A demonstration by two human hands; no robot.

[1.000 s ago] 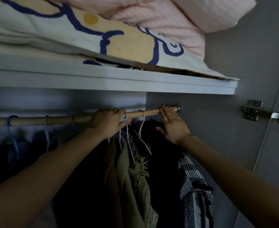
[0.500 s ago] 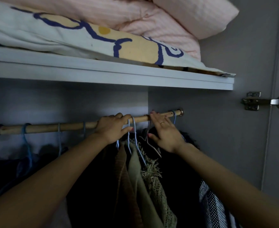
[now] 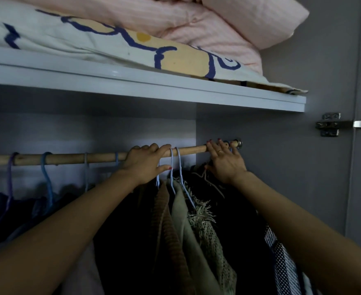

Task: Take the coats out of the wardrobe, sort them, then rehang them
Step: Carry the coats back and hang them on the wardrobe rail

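A wooden rod (image 3: 69, 159) runs across the wardrobe with coats on hangers. My left hand (image 3: 146, 166) curls over the rod and a light-blue hanger hook whose wire comes out below it. Two more light-blue hooks (image 3: 174, 158) hang just right of that hand, carrying a brown knit coat (image 3: 166, 233), an olive coat (image 3: 188, 235) and a fringed beige knit (image 3: 205, 220). My right hand (image 3: 225, 163) lies with straight fingers against the rod's right end, above a black coat (image 3: 241, 211). A black-and-white checked coat (image 3: 281, 271) hangs furthest right.
Dark coats (image 3: 37, 206) hang at the left on purple (image 3: 10, 179) and blue hangers (image 3: 47, 175). A white shelf (image 3: 175, 88) just above the rod bears patterned bedding (image 3: 111, 45) and a pink duvet (image 3: 196, 24). Right of the rod are the grey side wall and a door hinge (image 3: 328, 124).
My right hand has slid right along the rod to its end fitting. My left hand stays curled on the rod. The view has shifted a little.
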